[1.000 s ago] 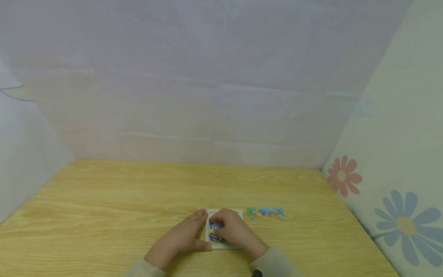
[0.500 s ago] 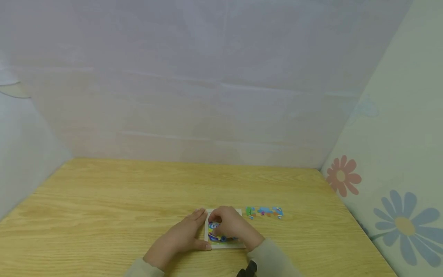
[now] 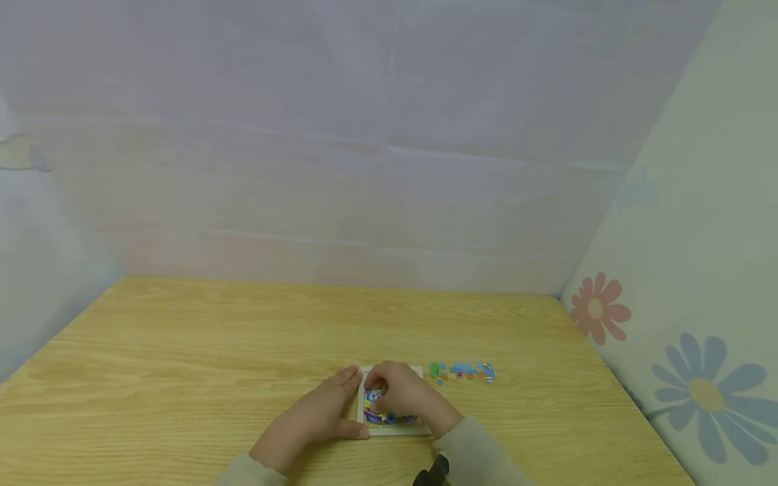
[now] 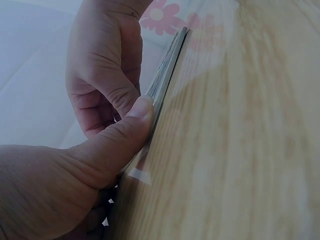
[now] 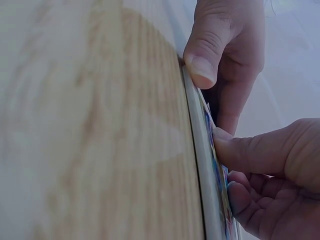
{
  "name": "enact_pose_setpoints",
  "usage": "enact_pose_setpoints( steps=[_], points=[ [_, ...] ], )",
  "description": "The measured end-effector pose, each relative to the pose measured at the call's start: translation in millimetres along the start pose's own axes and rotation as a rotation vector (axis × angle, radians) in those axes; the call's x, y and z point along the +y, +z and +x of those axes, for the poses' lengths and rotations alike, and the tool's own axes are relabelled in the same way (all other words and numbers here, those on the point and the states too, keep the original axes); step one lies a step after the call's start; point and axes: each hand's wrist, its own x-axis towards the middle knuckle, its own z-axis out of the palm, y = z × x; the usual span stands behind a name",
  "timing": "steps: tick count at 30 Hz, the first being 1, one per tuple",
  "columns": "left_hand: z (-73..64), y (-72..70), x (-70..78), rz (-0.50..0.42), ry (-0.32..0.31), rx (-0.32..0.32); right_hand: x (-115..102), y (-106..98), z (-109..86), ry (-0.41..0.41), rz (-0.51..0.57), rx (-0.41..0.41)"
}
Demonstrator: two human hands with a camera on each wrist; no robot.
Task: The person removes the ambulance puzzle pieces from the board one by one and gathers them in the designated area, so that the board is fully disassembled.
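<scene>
A small jigsaw puzzle board [image 3: 396, 432] with a pale frame and a bright cartoon picture lies on the wooden table. My left hand [image 3: 325, 412] holds its left side, thumb at the near corner and fingers at the far corner. Over the picture, my right hand [image 3: 401, 391] pinches a colourful puzzle piece [image 3: 373, 397] between thumb and forefinger at the board's left part. Much of that piece and the board's right half are hidden by the hand. In the right wrist view, the right thumb [image 5: 235, 150] is down at the picture surface.
Several loose puzzle pieces [image 3: 464, 370], blue, green and orange, lie on the table [image 3: 243, 337] just right of the board. A pale back wall [image 3: 340, 169] and a flowered side wall [image 3: 705, 270] enclose the table.
Both hands keep nearly the same place. The right hand has shifted slightly up and left over the board, uncovering more of the picture's lower part. The loose pieces stay put.
</scene>
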Motion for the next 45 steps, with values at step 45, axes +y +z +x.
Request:
enact_pose_setpoints(
  steps=[45],
  points=[
    [0.2,2.2,-0.9,-0.004,-0.008,0.003,13.9,11.5,-4.6,-0.075,0.112,0.133]
  ],
)
